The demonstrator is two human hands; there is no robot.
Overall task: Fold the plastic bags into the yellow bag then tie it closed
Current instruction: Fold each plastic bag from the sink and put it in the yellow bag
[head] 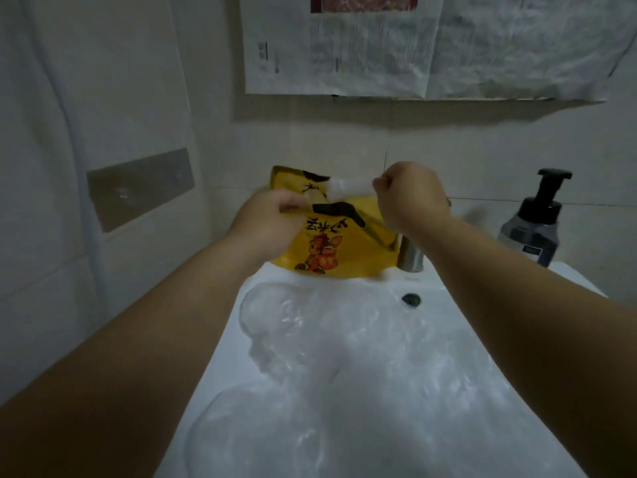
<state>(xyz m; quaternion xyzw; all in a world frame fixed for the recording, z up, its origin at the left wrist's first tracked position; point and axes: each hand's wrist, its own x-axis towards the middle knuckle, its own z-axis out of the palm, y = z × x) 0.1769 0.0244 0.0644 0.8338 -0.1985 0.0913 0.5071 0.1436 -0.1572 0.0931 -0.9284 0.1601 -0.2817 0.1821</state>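
Over the sink (458,305), the left hand (272,222) is pinching the yellow bag (331,250) at its rim while the right hand (410,194) is gripping a folded plastic bag (348,188), which likely needs pushing inside next.

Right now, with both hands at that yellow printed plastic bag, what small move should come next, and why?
Probably the right hand should push the folded clear plastic bag down into the yellow printed plastic bag: it pinches that bag at the mouth, partly outside, while the left hand grips the mouth's edge.
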